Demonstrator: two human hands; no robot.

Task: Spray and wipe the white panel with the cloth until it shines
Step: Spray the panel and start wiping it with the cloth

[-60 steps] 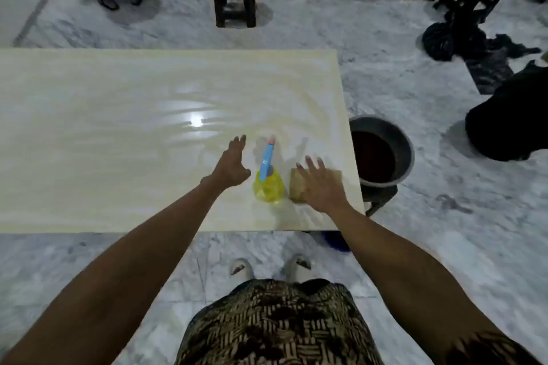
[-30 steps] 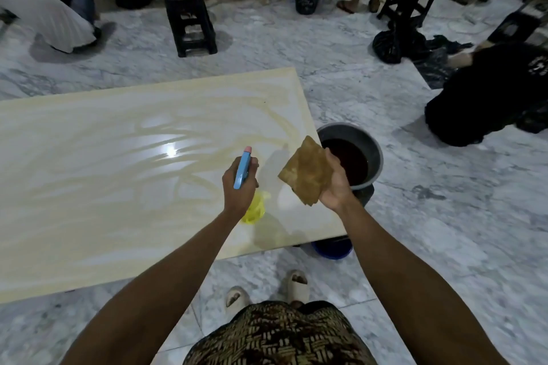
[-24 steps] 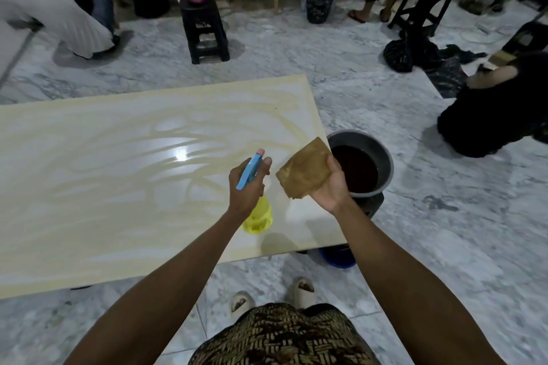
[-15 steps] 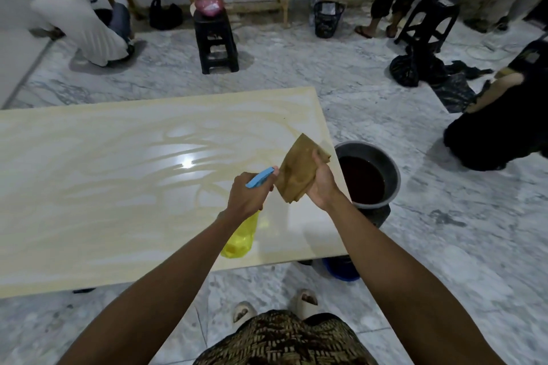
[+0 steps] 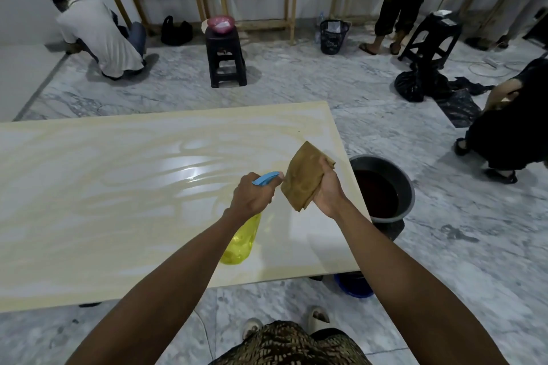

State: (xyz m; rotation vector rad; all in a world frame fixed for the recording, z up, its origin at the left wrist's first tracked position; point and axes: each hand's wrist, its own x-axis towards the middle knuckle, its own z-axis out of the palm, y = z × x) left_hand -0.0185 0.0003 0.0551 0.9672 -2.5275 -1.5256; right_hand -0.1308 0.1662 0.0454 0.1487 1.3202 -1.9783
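Observation:
The large white panel (image 5: 103, 201) lies flat in front of me, glossy with yellowish wipe streaks. My left hand (image 5: 252, 198) grips a yellow spray bottle (image 5: 241, 241) with a blue nozzle, held above the panel's right part. The nozzle tip points right at a brown cloth (image 5: 305, 179). My right hand (image 5: 329, 190) holds that cloth up in the air, hanging just beside the nozzle, over the panel's right edge.
A grey bucket (image 5: 406, 187) of dark liquid stands on the floor against the panel's right edge, a blue tub (image 5: 353, 286) under the corner. A black stool (image 5: 226, 58) is beyond the panel. People crouch at far left (image 5: 100, 35) and right (image 5: 510, 133).
Both hands lifted the bottle and cloth off the panel. The bottle tilted so its nozzle points at the raised cloth, and the two came close together. My view tilted up.

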